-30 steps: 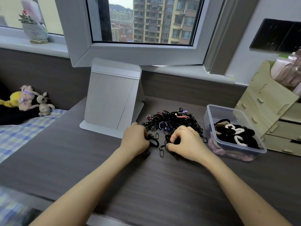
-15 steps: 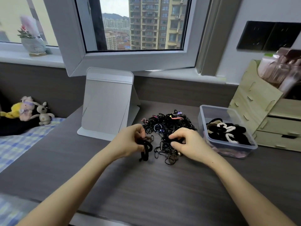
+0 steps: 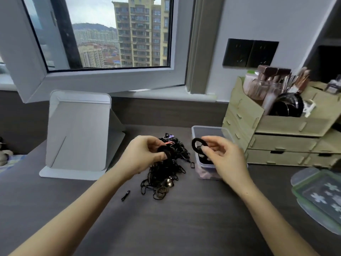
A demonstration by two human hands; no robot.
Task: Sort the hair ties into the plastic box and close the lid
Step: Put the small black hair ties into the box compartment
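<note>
A tangled pile of mostly black hair ties [image 3: 167, 169] lies on the dark desk [image 3: 166, 218]. My left hand [image 3: 142, 156] is raised over the pile and grips a thick black hair tie [image 3: 167, 151]. My right hand [image 3: 224, 159] pinches a black ring-shaped hair tie [image 3: 196, 145] just above the left edge of the clear plastic box [image 3: 208, 132]. The box holds several ties and my right hand hides much of it. Its lid [image 3: 321, 196], clear with a green rim, lies flat at the desk's right edge.
A white folding mirror stand [image 3: 79, 133] stands at the left behind my left hand. A wooden drawer organiser [image 3: 276, 132] with brushes and bottles fills the back right. One small black clip [image 3: 126, 195] lies apart from the pile. An open window sash [image 3: 103, 78] juts over the desk's back.
Both hands have lifted off the pile, each with a black hair tie. My right hand has moved right towards the box. The camera has turned right, bringing the lid into view.
</note>
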